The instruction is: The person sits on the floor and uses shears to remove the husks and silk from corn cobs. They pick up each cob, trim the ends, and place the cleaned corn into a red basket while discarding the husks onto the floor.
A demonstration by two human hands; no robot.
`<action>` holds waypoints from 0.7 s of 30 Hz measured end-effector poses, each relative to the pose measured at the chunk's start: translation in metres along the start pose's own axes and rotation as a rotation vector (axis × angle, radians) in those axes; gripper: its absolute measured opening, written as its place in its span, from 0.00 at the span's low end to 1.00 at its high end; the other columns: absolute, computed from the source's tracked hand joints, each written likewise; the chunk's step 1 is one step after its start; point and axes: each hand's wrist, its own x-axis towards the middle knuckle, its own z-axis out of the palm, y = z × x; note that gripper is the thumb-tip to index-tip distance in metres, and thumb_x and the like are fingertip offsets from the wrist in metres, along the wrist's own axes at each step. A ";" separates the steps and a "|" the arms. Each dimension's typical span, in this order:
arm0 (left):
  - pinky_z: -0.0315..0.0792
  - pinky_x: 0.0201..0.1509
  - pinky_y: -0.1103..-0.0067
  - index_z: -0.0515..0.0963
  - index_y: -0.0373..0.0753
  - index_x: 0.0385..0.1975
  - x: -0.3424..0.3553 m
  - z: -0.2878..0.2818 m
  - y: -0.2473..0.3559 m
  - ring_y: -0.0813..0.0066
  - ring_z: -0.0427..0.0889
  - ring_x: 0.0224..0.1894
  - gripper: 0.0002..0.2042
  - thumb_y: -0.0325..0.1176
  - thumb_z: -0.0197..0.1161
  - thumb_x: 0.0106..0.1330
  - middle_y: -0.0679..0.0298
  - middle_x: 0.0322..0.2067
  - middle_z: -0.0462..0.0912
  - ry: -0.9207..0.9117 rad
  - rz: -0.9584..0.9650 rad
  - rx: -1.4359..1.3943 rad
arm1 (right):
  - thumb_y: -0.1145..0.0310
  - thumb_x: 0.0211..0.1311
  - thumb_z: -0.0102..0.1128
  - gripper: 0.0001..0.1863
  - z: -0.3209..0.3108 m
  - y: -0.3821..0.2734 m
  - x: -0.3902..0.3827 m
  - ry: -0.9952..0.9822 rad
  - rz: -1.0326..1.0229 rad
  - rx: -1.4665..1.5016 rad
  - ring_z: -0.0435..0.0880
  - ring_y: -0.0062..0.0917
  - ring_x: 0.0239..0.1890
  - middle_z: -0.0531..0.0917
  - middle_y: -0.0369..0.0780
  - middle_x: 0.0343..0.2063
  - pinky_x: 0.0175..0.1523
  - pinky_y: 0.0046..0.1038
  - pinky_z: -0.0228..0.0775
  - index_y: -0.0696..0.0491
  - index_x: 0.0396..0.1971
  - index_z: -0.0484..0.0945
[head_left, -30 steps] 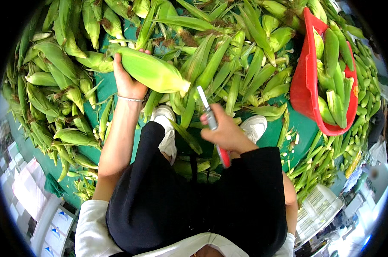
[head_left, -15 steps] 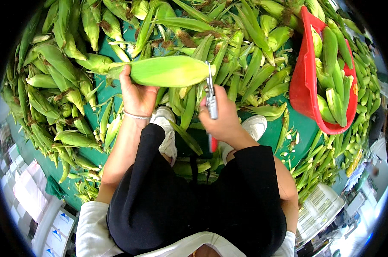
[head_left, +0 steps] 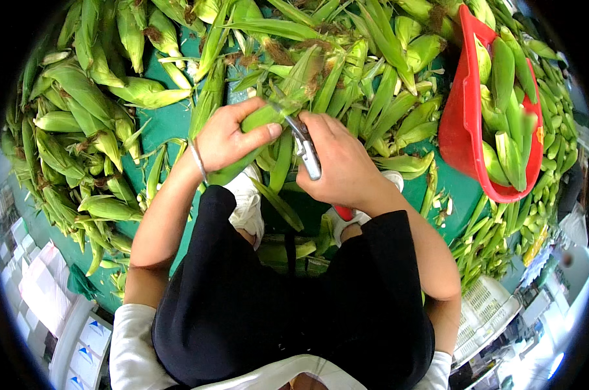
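Note:
My left hand (head_left: 236,135) is closed around a green corn ear (head_left: 265,114), turned so that its far end points up and to the right, and partly hidden by the fingers. My right hand (head_left: 337,156) grips a silver cutting tool (head_left: 305,154) with a red handle end showing below the fist. The tool's upper end is against the upper end of the ear, close to my left thumb; exactly where it bites is blurred. Loose husks (head_left: 281,162) lie beneath both hands.
Corn in husks (head_left: 80,143) is heaped on the green floor (head_left: 450,224) at left and top. A red bin (head_left: 457,143) with corn stands at right, beside more piled ears (head_left: 554,136). A white plastic basket (head_left: 476,312) is at lower right; my shoes are below my hands.
My left hand has turned over and drawn the ear inward from lying crosswise to pointing up and right. My right hand with the tool has moved slightly left, against the ear's other end.

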 end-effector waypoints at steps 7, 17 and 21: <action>0.69 0.47 0.77 0.73 0.31 0.42 0.000 -0.014 -0.017 0.69 0.76 0.39 0.20 0.43 0.57 0.60 0.58 0.37 0.77 -0.104 0.051 -0.166 | 0.73 0.45 0.59 0.18 -0.014 -0.008 -0.014 -0.045 0.347 0.408 0.79 0.39 0.24 0.76 0.45 0.21 0.32 0.33 0.70 0.56 0.39 0.67; 0.70 0.53 0.68 0.68 0.36 0.50 0.011 0.034 -0.001 0.64 0.76 0.46 0.20 0.45 0.49 0.65 0.56 0.46 0.76 0.292 -0.080 -1.309 | 0.59 0.39 0.74 0.41 0.019 0.003 -0.009 -0.009 0.349 0.624 0.73 0.27 0.48 0.74 0.42 0.44 0.53 0.30 0.65 0.58 0.53 0.62; 0.71 0.42 0.80 0.70 0.38 0.48 0.026 -0.046 -0.089 0.75 0.76 0.39 0.15 0.36 0.56 0.64 0.65 0.39 0.77 0.789 -0.154 -0.350 | 0.64 0.43 0.70 0.37 -0.024 0.021 -0.045 0.307 0.522 0.772 0.76 0.29 0.47 0.76 0.45 0.46 0.54 0.30 0.68 0.61 0.54 0.64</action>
